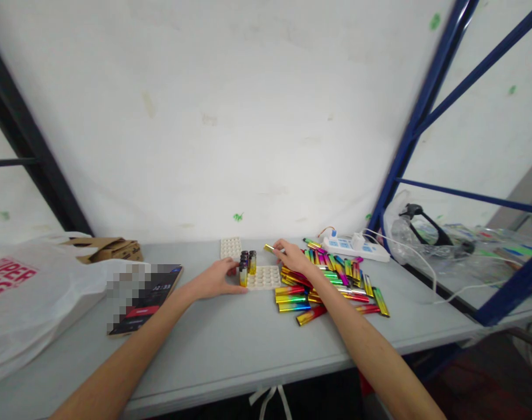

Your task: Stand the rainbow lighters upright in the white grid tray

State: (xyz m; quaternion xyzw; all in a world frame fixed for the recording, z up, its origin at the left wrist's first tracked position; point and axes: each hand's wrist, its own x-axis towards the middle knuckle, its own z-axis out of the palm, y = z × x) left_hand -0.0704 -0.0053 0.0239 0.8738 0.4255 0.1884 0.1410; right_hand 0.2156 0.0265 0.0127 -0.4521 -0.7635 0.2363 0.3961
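My left hand (220, 279) rests at the left end of a pale tray with round hollows (266, 278), its thumb and fingers apart around the tray's end, beside several upright lighters (244, 268) with dark tops. My right hand (287, 255) is above the tray's back right side, its fingertips closed on a gold lighter (269, 248) that points left. Under and beside my right forearm lies a loose pile of shiny coloured lighters (292, 298). A second pale tray (230, 248) lies behind the first one.
A white power strip (357, 248) with cables lies at the back right. On the left are a phone (154, 294), a white plastic bag (42, 286) and brown cardboard (117, 249). Blue metal posts (417, 125) and clear plastic wrapping stand at the right.
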